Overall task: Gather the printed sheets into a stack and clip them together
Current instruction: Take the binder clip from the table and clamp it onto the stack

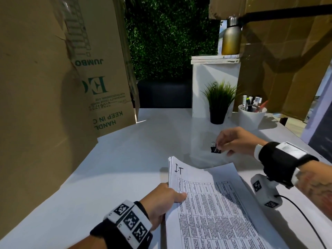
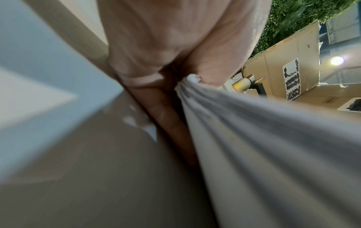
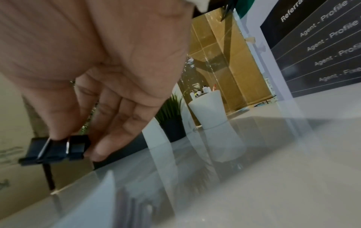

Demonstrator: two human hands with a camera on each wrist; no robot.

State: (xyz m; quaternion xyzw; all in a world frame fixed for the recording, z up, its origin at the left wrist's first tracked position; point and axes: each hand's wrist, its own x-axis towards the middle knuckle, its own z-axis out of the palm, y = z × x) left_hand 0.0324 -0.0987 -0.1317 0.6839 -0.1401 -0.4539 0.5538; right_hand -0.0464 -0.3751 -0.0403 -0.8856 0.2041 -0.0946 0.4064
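A stack of printed sheets (image 1: 213, 203), with tables of text and "I.T" handwritten at the top, lies on the white table (image 1: 111, 173). My left hand (image 1: 167, 200) grips its left edge, thumb on top, and lifts the far left corner. The left wrist view shows the sheet edges (image 2: 263, 138) fanned beside my fingers. My right hand (image 1: 231, 142) pinches a wire handle of a black binder clip (image 1: 216, 149) just beyond the stack's top edge. In the right wrist view the clip (image 3: 56, 149) hangs from my fingertips above the table.
A large cardboard box (image 1: 53, 78) stands at the left. At the back right are a small potted plant (image 1: 220, 103), a white cup of pens (image 1: 252, 115) and a white box with a metal bottle (image 1: 231, 36) on top. A black cable (image 1: 301, 216) trails at the right.
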